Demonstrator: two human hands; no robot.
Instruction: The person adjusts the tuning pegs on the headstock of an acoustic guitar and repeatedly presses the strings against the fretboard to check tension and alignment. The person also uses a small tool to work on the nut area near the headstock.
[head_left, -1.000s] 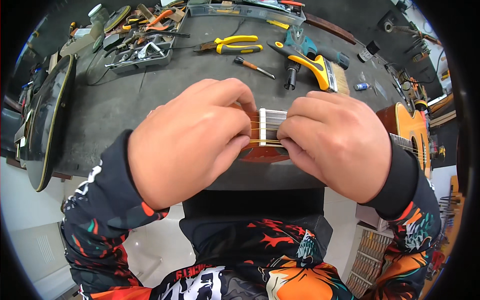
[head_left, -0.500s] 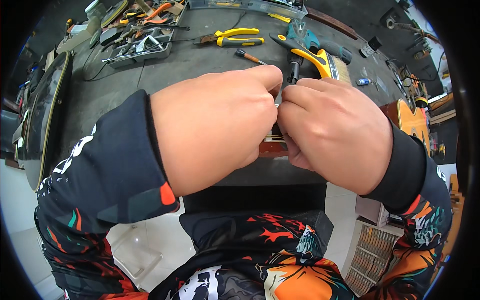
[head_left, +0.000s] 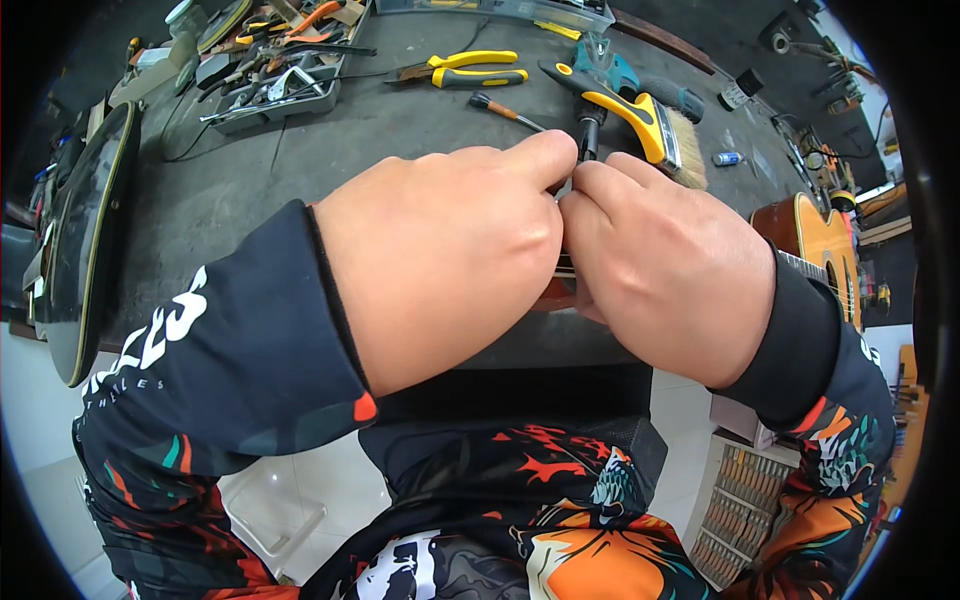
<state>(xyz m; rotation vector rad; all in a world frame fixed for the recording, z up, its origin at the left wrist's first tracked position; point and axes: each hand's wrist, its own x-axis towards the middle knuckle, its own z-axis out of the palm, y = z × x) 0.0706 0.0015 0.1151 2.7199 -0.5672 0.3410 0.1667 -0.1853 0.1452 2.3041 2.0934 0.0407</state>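
Both my hands meet knuckle to knuckle over the front of the workbench. My left hand (head_left: 455,240) is closed, thumb side up; its fingertips are hidden. My right hand (head_left: 670,265) is closed too, curled right beside the left, and whatever it grips is out of sight behind the knuckles. Beneath them shows a sliver of reddish-brown wood (head_left: 556,295), apparently the guitar's head end. The acoustic guitar (head_left: 812,235), with a light top and dark neck, lies to the right, its neck running under my right wrist.
Beyond my hands lie yellow-handled pliers (head_left: 478,70), a small screwdriver (head_left: 505,111), a wide brush (head_left: 640,120) and a teal power drill (head_left: 610,70). A grey tool tray (head_left: 285,108) stands at far left, near a dark round-edged panel (head_left: 85,240). A small blue cylinder (head_left: 728,159) lies at right.
My left hand has shifted slightly right and the right hand slightly left, with both still closed. More of the guitar's neck shows by my right sleeve, and less reddish wood shows below my hands.
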